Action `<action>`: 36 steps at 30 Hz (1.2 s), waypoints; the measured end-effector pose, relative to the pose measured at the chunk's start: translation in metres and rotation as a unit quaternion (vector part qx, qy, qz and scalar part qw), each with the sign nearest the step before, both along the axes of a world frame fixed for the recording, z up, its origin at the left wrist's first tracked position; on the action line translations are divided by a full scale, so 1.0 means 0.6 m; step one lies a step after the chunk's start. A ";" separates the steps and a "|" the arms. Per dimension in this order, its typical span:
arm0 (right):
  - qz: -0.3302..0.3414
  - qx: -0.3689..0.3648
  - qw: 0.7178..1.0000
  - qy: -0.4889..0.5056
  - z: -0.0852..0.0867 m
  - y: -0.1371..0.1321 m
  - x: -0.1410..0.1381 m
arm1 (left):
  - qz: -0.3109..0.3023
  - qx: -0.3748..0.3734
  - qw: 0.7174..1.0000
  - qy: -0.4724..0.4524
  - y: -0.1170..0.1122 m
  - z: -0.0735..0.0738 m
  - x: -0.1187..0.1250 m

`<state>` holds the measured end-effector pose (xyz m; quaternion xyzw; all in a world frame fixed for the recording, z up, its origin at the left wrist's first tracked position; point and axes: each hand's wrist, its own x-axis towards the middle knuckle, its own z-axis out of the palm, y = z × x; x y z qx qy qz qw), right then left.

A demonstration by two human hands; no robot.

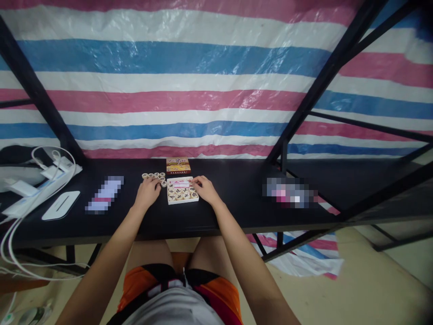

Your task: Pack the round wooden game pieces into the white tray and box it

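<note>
A white open tray (183,202) lies on the black table in front of me, with rows of round Chinese chess pieces (179,197) in it. A pink and white slip (181,184) rests across its upper part. To its left, more loose chess pieces (156,175) stand grouped on the table. My left hand (148,192) is over the near side of that group, its fingers bent but apart. At the tray's upper right corner, the fingers of my right hand (204,188) are pinched together; what is between them is too small to make out.
A brown and yellow printed box (178,165) stands behind the tray. Left of my hands are a blurred-out phone-like object (105,195), a white flat device (61,205) and a white power strip with cables (37,192). A pixelated item (287,192) lies right. Black metal posts (304,99) slant up.
</note>
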<state>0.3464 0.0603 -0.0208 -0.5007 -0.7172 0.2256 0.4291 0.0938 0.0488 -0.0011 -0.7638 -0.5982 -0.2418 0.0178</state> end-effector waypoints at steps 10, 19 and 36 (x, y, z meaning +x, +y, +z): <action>-0.009 -0.009 1.000 -0.025 0.006 -0.005 0.000 | -0.011 -0.031 0.999 0.038 0.002 -0.005 0.000; -0.026 0.001 0.998 -0.057 0.006 -0.004 0.001 | 0.017 -0.031 0.998 0.043 -0.010 0.008 0.006; -0.032 0.007 0.998 -0.054 0.001 -0.001 0.003 | -0.030 -0.026 0.992 -0.118 -0.008 0.016 0.013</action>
